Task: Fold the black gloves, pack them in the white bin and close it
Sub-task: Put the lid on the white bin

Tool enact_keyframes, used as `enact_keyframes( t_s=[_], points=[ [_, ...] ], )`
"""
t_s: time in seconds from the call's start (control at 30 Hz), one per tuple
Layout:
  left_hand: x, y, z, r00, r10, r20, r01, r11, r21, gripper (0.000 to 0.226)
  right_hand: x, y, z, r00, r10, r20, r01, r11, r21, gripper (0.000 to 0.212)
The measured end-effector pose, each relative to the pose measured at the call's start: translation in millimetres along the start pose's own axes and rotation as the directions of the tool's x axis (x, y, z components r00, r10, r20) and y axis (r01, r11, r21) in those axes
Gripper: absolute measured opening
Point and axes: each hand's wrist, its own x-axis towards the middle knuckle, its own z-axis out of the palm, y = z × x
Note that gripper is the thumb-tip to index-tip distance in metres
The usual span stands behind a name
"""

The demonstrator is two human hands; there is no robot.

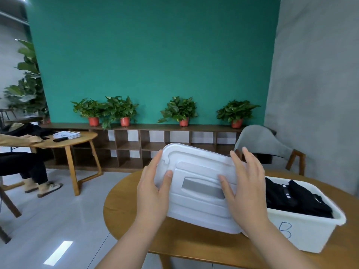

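A white bin lid (198, 171) with a grey recessed handle is held up, tilted, above the round wooden table (136, 214). My left hand (153, 193) grips its left edge, thumb on top. My right hand (244, 183) holds the right side, thumb on top and fingers spread over the edge. The white bin (303, 228), marked with a blue letter B, stands open on the table at the right. Folded black gloves (291, 199) lie inside it. The lid covers the bin's left end from view.
A grey chair (266, 144) with wooden legs stands behind the table. At the left a seated person (23, 164) is at another wooden table (68, 142) holding a white stack. A low shelf with potted plants (178, 111) lines the green wall.
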Motion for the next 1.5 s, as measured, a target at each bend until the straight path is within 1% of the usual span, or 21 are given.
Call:
enact_keyframes(
  t_s=[0.1,0.2,0.3,0.47,0.53,0.6,0.67,0.73,0.87,0.93,1.07,1.2,1.3,1.43,1.5],
  points=[
    [-1,9,18,0.999,-0.029,-0.026,0.028,0.998,-0.05,0.055,-11,11,-12,0.989,0.135,-0.053,-0.132,0.99,0.045,0.071],
    [-4,20,42,0.996,-0.082,-0.04,0.077,0.991,-0.109,0.054,-22,24,-25,0.957,0.283,-0.06,-0.273,0.952,0.142,0.071],
    [-9,32,68,0.994,-0.107,-0.021,0.103,0.985,-0.142,0.052,-28,42,-41,0.948,0.313,-0.053,-0.301,0.939,0.164,0.071],
    [-22,48,115,0.986,-0.163,0.042,0.168,0.97,-0.175,0.048,-29,80,-72,0.939,0.341,-0.039,-0.336,0.937,0.09,0.074],
    [-29,54,132,0.983,-0.158,0.09,0.172,0.969,-0.177,0.051,-29,98,-84,0.945,0.327,-0.029,-0.326,0.945,0.033,0.074],
    [-37,59,147,0.976,-0.125,0.177,0.151,0.978,-0.144,0.065,-27,115,-95,0.945,0.328,-0.005,-0.328,0.944,-0.022,0.076],
    [-43,61,161,0.954,-0.105,0.281,0.138,0.985,-0.102,0.079,-26,132,-104,0.937,0.349,0.023,-0.348,0.936,-0.061,0.079],
    [-46,59,173,0.927,-0.091,0.364,0.122,0.99,-0.065,0.086,-26,148,-110,0.925,0.377,0.054,-0.371,0.923,-0.099,0.082],
    [-45,46,198,0.869,-0.162,0.467,0.173,0.985,0.019,0.094,-23,177,-114,0.895,0.432,0.115,-0.415,0.898,-0.146,0.082],
    [-43,43,208,0.851,-0.181,0.494,0.192,0.981,0.03,0.091,-18,188,-112,0.876,0.457,0.154,-0.433,0.886,-0.168,0.082],
    [-34,38,225,0.843,-0.173,0.509,0.16,0.985,0.069,0.073,-6,205,-103,0.844,0.49,0.22,-0.442,0.866,-0.232,0.082],
    [-22,23,242,0.819,-0.205,0.535,0.16,0.978,0.13,0.066,7,217,-93,0.79,0.535,0.299,-0.454,0.839,-0.3,0.083],
    [-19,12,253,0.787,-0.272,0.554,0.185,0.96,0.209,0.064,12,225,-86,0.767,0.553,0.326,-0.447,0.824,-0.347,0.082],
    [-19,4,264,0.743,-0.332,0.581,0.233,0.942,0.24,0.052,13,232,-79,0.719,0.589,0.37,-0.438,0.797,-0.417,0.079],
    [-17,1,268,0.738,-0.351,0.576,0.244,0.935,0.256,0.05,13,236,-76,0.709,0.596,0.377,-0.434,0.79,-0.433,0.078]
  ],
)
